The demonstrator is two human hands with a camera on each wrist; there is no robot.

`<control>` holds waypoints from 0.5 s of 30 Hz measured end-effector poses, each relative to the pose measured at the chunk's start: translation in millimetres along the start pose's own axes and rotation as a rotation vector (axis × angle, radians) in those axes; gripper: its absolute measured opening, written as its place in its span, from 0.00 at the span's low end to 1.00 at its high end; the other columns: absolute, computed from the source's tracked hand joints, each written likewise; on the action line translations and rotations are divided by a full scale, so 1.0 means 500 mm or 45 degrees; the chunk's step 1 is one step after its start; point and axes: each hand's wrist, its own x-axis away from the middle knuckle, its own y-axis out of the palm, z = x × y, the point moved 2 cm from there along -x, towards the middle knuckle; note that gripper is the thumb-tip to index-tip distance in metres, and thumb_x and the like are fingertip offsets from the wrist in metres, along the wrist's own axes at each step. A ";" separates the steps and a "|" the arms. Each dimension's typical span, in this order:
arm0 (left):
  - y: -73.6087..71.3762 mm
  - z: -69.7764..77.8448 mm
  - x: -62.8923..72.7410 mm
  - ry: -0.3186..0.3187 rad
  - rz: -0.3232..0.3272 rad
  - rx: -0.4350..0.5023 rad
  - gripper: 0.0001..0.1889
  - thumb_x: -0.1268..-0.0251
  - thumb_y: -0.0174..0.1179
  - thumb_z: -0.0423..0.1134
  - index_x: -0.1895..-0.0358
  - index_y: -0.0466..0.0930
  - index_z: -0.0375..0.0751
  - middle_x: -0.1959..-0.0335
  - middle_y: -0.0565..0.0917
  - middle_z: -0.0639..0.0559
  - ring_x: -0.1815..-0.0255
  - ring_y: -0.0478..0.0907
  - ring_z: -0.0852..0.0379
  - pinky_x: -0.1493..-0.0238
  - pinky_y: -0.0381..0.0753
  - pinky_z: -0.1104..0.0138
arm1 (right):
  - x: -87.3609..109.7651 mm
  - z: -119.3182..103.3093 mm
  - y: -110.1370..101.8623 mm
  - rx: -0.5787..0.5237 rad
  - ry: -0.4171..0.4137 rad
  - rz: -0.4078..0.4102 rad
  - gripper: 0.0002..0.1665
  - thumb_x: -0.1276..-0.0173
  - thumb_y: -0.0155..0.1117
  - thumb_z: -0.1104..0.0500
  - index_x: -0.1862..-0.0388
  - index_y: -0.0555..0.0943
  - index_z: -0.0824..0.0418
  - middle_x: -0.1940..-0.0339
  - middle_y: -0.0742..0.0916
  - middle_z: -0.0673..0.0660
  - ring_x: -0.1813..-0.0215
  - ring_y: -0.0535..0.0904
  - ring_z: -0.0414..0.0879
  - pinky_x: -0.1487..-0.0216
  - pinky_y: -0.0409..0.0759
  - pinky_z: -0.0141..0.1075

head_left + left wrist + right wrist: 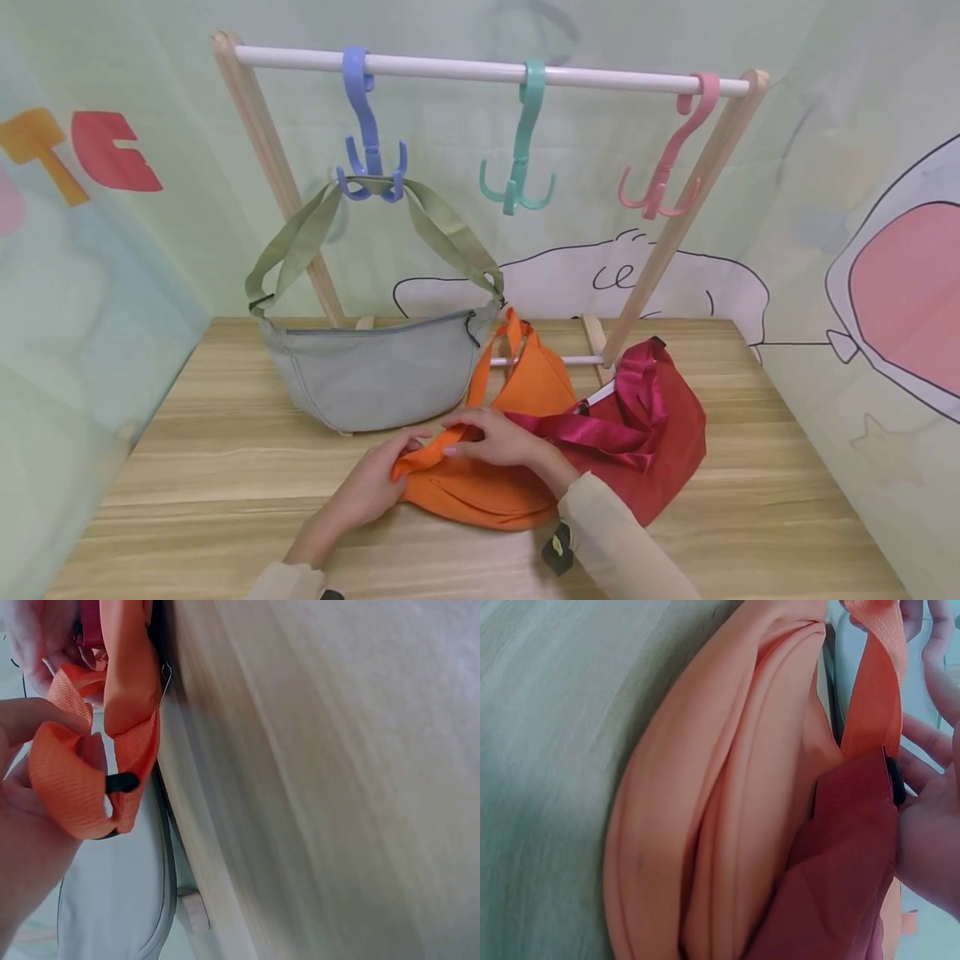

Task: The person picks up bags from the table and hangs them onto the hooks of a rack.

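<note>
An orange crossbody bag point(480, 492) lies on the tabletop, its strap bunched toward the left. My left hand point(375, 479) grips the strap at the bag's left end; in the left wrist view, the orange strap point(67, 787) loops round its fingers beside a black buckle point(122, 782). Just right of it, my right hand point(498, 437) holds the strap between thumb and fingers. A dark red bag point(667, 450) lies against the orange one, under the right forearm. The red strap end point(855, 787) overlaps the orange bag near the right palm.
A grey-green bag point(382, 371) hangs by its strap from a blue hook point(363, 125) on a white rail point(450, 68). A green hook point(525, 142) and a pink hook point(671, 150) hang farther right. Wooden posts point(686, 217) hold the rail up. Printed cloth walls enclose the table.
</note>
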 end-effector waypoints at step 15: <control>-0.008 0.002 0.004 0.092 0.016 0.030 0.33 0.61 0.50 0.11 0.46 0.70 0.40 0.59 0.79 0.53 0.56 0.76 0.54 0.52 0.74 0.55 | 0.003 -0.004 -0.007 -0.005 0.065 -0.100 0.20 0.39 0.64 0.55 0.49 0.78 0.61 0.54 0.82 0.51 0.51 0.73 0.41 0.48 0.69 0.31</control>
